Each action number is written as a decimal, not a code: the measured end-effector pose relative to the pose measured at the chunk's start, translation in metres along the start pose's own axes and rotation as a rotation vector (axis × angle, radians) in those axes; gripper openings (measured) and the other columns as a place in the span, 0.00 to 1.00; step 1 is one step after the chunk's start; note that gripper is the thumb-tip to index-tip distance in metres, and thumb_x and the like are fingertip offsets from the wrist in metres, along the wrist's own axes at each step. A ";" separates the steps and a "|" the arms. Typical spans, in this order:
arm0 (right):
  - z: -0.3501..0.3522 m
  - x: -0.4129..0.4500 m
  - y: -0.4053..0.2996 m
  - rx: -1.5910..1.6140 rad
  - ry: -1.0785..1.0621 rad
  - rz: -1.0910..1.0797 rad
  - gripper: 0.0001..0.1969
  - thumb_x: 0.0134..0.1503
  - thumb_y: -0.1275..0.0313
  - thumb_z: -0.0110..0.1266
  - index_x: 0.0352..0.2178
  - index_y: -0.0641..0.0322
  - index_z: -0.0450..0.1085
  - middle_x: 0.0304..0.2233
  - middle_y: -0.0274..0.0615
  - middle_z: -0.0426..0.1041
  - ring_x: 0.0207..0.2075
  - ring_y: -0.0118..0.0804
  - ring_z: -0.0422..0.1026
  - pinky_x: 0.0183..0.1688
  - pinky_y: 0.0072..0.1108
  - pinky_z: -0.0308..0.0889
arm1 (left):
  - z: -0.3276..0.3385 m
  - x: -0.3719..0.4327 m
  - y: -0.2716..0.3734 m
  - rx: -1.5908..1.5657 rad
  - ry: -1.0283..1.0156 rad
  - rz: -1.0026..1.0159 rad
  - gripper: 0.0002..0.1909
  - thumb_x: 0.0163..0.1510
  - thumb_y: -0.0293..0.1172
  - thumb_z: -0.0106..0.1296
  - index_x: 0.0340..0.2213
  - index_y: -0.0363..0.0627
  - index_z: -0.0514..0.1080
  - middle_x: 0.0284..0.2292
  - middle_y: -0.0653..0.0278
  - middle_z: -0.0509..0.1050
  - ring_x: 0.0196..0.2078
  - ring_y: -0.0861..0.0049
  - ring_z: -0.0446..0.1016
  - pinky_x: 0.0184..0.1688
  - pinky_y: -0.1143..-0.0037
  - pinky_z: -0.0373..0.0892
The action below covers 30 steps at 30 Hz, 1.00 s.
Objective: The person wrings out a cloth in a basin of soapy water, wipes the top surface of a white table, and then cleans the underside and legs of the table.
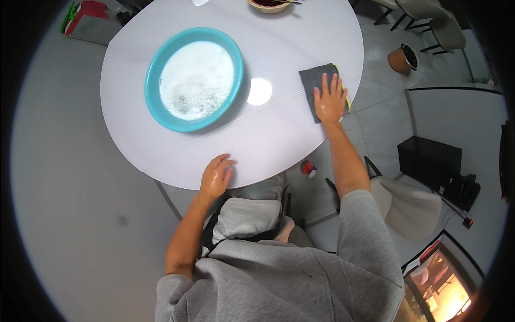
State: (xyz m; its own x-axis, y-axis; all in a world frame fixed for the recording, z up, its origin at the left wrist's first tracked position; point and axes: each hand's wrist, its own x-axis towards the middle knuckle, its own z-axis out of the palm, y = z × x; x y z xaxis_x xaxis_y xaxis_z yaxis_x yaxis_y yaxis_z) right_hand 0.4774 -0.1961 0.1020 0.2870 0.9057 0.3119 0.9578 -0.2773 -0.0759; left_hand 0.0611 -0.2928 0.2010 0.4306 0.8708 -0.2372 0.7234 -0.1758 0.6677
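Observation:
My right hand [330, 101] lies flat, fingers spread, on a folded grey cloth [312, 82] with yellow edging. The cloth rests at the right rim of a glossy white table [273, 133]. At the table's near edge, my left hand [216, 175] rests with loosely bent fingers and holds nothing; its skin looks wet. Beyond it, to the upper left, stands a turquoise plastic basin [153, 90] filled with white suds [197, 76]. A bright lamp reflection shows on the tabletop between basin and cloth.
A bowl [268, 7] with dark contents and a utensil stands at the far edge. Chairs [410, 205] and a brown bucket [399, 60] are on the floor to the right. A red object [306, 167] lies below the table's near right edge. A wall [72, 161] borders the left.

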 end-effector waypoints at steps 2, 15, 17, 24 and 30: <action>0.004 -0.013 -0.043 0.015 -0.016 0.070 0.31 0.60 0.49 0.44 0.63 0.42 0.57 0.66 0.49 0.51 0.66 0.51 0.49 0.65 0.49 0.41 | -0.018 -0.010 -0.019 0.001 -0.007 0.062 0.11 0.53 0.27 0.52 0.39 0.43 0.74 0.49 0.54 0.71 0.50 0.56 0.70 0.51 0.65 0.67; -0.032 -0.186 -0.395 0.372 -0.140 -0.185 0.30 0.56 0.56 0.47 0.58 0.58 0.62 0.62 0.46 0.58 0.66 0.46 0.52 0.66 0.46 0.42 | -0.143 -0.078 -0.149 0.022 0.027 0.196 0.10 0.52 0.22 0.50 0.38 0.41 0.73 0.43 0.55 0.74 0.46 0.58 0.72 0.47 0.66 0.69; -0.041 -0.217 -0.440 0.482 -0.101 -0.382 0.29 0.57 0.56 0.46 0.58 0.54 0.62 0.63 0.45 0.57 0.66 0.43 0.52 0.66 0.45 0.43 | -0.143 -0.074 -0.149 -0.002 0.036 0.231 0.10 0.53 0.22 0.50 0.38 0.41 0.73 0.42 0.55 0.74 0.46 0.58 0.72 0.47 0.67 0.69; -0.045 -0.214 -0.410 0.850 -0.130 -0.524 0.28 0.52 0.62 0.54 0.55 0.54 0.65 0.61 0.37 0.62 0.62 0.36 0.60 0.64 0.43 0.52 | -0.126 -0.044 -0.122 -0.068 0.032 0.281 0.09 0.53 0.21 0.49 0.37 0.40 0.73 0.41 0.54 0.74 0.46 0.58 0.72 0.48 0.68 0.68; -0.037 -0.117 -0.191 0.365 -0.014 -0.215 0.26 0.48 0.63 0.59 0.52 0.48 0.70 0.55 0.37 0.69 0.59 0.41 0.63 0.58 0.48 0.59 | -0.130 -0.044 -0.127 0.020 -0.028 0.221 0.11 0.51 0.19 0.49 0.37 0.41 0.73 0.42 0.55 0.74 0.46 0.58 0.72 0.48 0.67 0.68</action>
State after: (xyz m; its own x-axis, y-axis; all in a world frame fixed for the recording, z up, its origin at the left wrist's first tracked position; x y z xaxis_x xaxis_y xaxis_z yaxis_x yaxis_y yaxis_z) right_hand 0.2607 -0.2608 0.1152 0.0773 0.9355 0.3446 0.9388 0.0481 -0.3412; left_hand -0.1197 -0.2490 0.2184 0.5941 0.7973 -0.1062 0.6204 -0.3702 0.6914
